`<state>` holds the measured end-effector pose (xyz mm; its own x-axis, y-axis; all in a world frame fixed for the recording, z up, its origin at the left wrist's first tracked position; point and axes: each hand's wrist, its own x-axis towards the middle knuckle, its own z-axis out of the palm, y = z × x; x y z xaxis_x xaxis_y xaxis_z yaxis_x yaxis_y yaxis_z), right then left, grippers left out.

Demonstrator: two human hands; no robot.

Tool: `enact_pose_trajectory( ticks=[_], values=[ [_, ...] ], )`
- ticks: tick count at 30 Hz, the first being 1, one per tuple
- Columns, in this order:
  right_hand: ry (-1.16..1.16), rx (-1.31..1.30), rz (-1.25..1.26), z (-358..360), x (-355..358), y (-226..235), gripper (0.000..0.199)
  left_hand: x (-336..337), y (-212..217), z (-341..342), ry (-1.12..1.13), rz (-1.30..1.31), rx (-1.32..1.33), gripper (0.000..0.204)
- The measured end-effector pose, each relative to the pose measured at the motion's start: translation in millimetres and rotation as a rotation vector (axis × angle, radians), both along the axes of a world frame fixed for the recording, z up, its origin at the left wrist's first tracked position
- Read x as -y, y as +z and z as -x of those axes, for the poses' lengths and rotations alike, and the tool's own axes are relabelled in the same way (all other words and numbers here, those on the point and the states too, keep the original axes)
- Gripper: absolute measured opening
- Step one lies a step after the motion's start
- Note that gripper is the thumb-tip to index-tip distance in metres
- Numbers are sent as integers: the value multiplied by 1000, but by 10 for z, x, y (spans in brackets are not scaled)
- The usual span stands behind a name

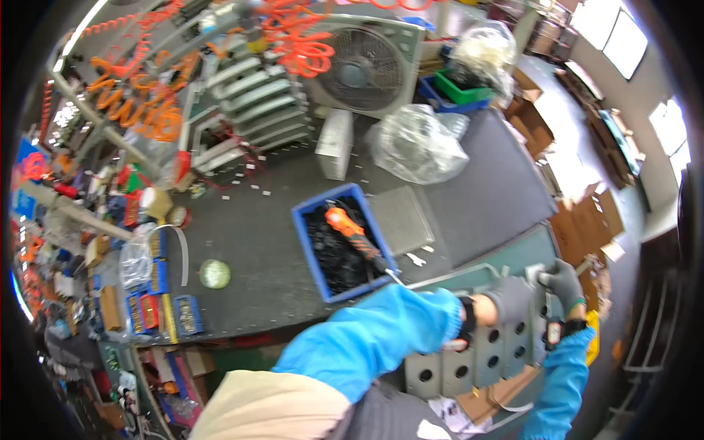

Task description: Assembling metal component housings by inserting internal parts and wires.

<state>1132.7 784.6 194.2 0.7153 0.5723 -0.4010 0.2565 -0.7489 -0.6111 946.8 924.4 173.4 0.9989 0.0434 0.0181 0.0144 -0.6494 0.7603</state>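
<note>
Both my hands, in grey gloves and blue sleeves, are at the right, over a row of grey metal plates (458, 370) with round dark holes. My right hand (565, 284) curls its fingers around the upper end of the outermost plate (540, 312). Close beside it, my left hand (511, 297) rests at the top of the neighbouring plates; its fingers are blurred and partly hidden. An orange and black power screwdriver (350, 233) lies across a blue bin (306, 246) of small black parts, its tip pointing toward my left forearm.
On the dark worktable stand a white box (335, 144), a clear plastic bag (419, 144) and a green round object (215, 273). A grey fan (361, 67) and stacked metal profiles (260, 99) are behind. Orange coiled hoses (297, 37) hang above; cardboard boxes (587, 227) sit at the right.
</note>
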Motion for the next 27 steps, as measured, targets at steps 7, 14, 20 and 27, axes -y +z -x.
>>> enact_pose_trajectory(
  ticks=[7, 14, 20, 27],
  values=[
    [2, 125, -269, 517, 128, 169, 33, -916, 556, 701, 146, 920, -93, 33],
    [267, -175, -282, 2079, 168, 842, 29, -1939, 931, 1697, 247, 651, -285, 30],
    [412, -342, -119, 2837, 506, 1122, 29, -2786, 1413, 2649, 346, 369, -471, 35],
    [201, -568, 37, 3094, 1156, 1144, 21, -3380, 1858, 4305, 629, 90, -683, 34]
  ],
)
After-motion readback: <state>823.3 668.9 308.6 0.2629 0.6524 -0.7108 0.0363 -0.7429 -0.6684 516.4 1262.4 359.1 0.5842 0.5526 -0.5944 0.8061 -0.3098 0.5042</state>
